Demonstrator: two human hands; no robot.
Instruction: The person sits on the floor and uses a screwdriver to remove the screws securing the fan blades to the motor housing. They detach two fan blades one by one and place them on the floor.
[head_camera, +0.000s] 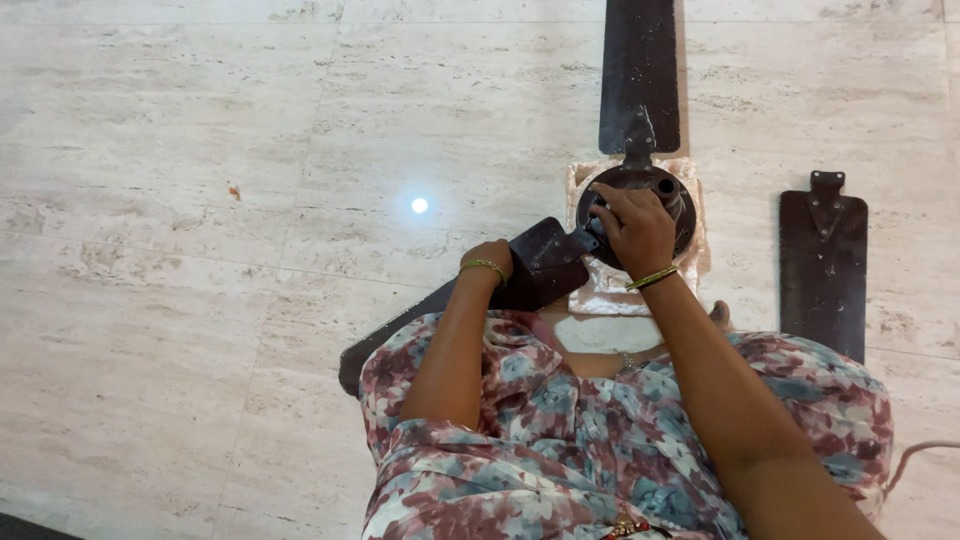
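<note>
Currently right hand (635, 228) fingers curled on fan motor hub (640, 205); left hand (490, 262), at 9 o'clock, seemingly grips the attached blade (520, 275). Loose blade (823, 265) at 3 o'clock.

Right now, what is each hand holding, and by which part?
The left hand holds a dark fan blade by its wide end near the bracket. The right hand rests on the round fan motor hub; its grip there cannot be told.

I see a pale cream marble-tiled floor (180, 300) with thin grout lines, one small bright round light reflection (419, 205) glaring off it.
</note>
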